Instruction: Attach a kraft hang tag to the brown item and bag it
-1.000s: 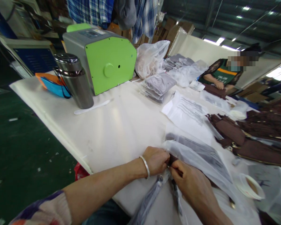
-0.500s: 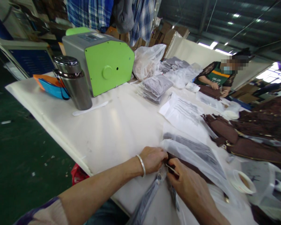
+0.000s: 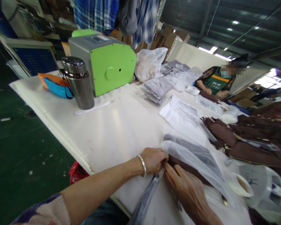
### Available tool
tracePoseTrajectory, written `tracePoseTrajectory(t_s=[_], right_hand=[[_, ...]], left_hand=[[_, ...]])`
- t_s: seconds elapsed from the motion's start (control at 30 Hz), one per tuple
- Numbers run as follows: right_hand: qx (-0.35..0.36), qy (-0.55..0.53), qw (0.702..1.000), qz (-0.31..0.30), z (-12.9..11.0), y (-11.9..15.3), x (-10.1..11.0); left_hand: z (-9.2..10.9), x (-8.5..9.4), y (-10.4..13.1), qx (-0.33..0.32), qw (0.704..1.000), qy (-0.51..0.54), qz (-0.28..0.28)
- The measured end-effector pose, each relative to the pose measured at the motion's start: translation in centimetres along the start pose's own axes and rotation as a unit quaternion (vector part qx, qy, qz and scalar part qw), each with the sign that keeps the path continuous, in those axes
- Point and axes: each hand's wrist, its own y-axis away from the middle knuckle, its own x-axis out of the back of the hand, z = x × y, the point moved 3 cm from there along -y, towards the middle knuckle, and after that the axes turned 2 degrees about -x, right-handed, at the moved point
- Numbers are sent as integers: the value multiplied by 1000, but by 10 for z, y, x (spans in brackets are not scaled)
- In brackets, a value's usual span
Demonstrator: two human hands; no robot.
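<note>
My left hand (image 3: 155,160), with a silver bangle at the wrist, is closed in a pinch at the end of a long piece of brown fabric (image 3: 189,169). My right hand (image 3: 188,187) reaches in from the right, its fingertips against the same end and meeting the left fingers. Part of the grip is hidden. Below the hands, a grey item in clear plastic (image 3: 145,197) trails toward the table's near edge. A translucent plastic bag (image 3: 194,156) with grey contents lies just beyond the brown fabric.
A green and grey machine (image 3: 112,70) and a steel flask (image 3: 81,84) stand at the back left. Bagged grey garments (image 3: 156,87) lie beyond. On the right are brown bags (image 3: 250,150) and a tape roll (image 3: 242,185). A co-worker (image 3: 215,81) sits across the table.
My right fingers have straightened from a curled pinch and moved slightly left against the left hand. The co-worker's hands have shifted. The view has turned slightly.
</note>
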Motion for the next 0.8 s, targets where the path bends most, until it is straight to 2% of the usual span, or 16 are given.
tracePoseTrajectory(t_s=[0.1, 0.2, 0.4, 0.47, 0.63, 0.8], right_hand=[[13, -36, 999, 34, 0, -2, 4], [-2, -103, 994, 46, 1, -6, 6], [-57, -180, 981, -43, 6, -1, -2], [-80, -203, 974, -54, 8, 4, -4], [-125, -254, 958, -40, 10, 14, -6], [-142, -293, 945, -27, 12, 18, -8]], left_hand=[[1, 0, 1, -2, 1000, -1, 5], [2, -1, 2, -3, 1000, -3, 9], [3, -9, -2, -3, 1000, 3, 4], [3, -9, -4, -1, 1000, 9, 3], [4, -5, -3, -5, 999, 39, -3], [-3, 4, -1, 16, 993, 115, -3]])
